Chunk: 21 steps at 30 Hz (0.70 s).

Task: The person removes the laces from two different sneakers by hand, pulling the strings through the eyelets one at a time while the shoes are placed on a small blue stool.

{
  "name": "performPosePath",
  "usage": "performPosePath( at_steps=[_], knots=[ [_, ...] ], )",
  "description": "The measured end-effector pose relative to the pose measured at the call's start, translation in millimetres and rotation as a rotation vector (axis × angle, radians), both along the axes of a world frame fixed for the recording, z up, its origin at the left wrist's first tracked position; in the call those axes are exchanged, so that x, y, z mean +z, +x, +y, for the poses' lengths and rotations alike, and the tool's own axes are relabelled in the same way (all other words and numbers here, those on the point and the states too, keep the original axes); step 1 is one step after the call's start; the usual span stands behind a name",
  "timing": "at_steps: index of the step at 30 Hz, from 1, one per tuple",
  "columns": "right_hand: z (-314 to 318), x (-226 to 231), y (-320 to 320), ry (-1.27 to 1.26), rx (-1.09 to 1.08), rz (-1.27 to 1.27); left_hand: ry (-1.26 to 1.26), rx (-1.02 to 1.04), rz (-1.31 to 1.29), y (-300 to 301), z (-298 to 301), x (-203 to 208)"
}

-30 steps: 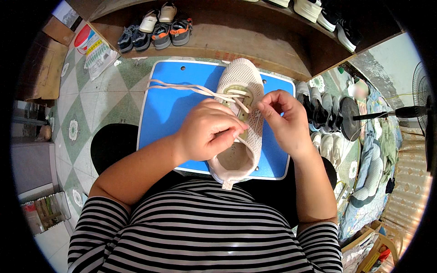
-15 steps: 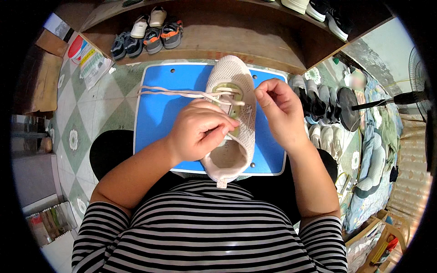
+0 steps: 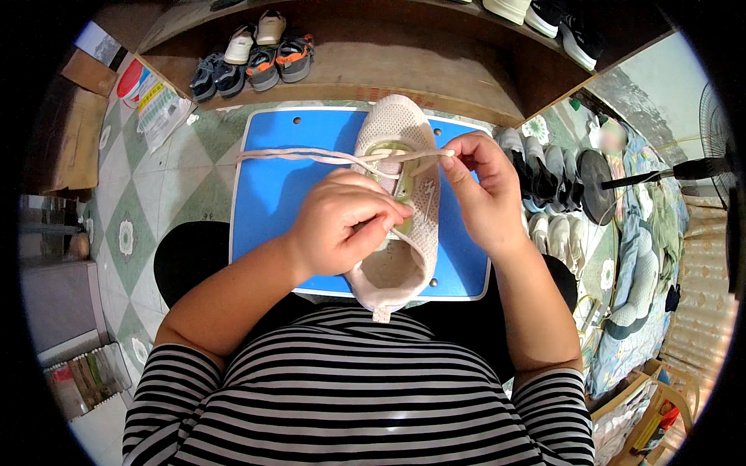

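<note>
A beige knit sneaker (image 3: 422,221) lies toe-away on a small blue table (image 3: 295,210), its heel loop over the near edge. Its pale shoelace (image 3: 299,154) runs through the far eyelets, and one long part stretches left past the table's edge. Between thumb and fingertips, my right hand (image 3: 488,190) pinches the lace's other end, drawn out to the right of the shoe. My left hand (image 3: 342,221) lies across the shoe's left side, closed, with its fingertips pinching at the eyelet edge near the opening. What exactly lies between those fingertips is partly hidden.
Beyond the table stands a wooden shoe rack (image 3: 404,66) with several shoes. Rows of shoes (image 3: 544,175) sit on the floor to the right, near a black fan (image 3: 711,167). A white bag (image 3: 165,116) and a red-rimmed bucket (image 3: 130,84) stand at the far left.
My right hand, which was pinched beside the shoe without the lace end, now holds that end and the lace stretches toward it. The left hand has hardly moved.
</note>
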State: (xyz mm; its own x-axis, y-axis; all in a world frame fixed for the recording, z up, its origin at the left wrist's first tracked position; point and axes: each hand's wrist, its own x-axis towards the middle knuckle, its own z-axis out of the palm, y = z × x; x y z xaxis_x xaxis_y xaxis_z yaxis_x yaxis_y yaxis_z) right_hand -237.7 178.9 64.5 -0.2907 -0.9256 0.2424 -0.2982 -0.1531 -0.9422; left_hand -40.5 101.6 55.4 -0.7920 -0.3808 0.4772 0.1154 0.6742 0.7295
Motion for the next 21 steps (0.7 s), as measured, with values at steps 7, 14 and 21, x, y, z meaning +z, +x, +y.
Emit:
performPosePath(
  at_steps=[7, 14, 21],
  knots=[
    [-1.2, -10.9, 4.7, 0.024, 0.081, 0.357, 0.001, -0.011, 0.010, -0.7, -1.2, -2.5],
    [-1.2, 2.9, 0.7, -0.131, -0.041, 0.064, 0.021, 0.007, -0.004, 0.8, 0.6, -0.3],
    [0.4, -5.1, 9.0, 0.095, 0.062, 0.207, -0.016, 0.035, 0.005, 0.5, -1.4, -6.6]
  ],
)
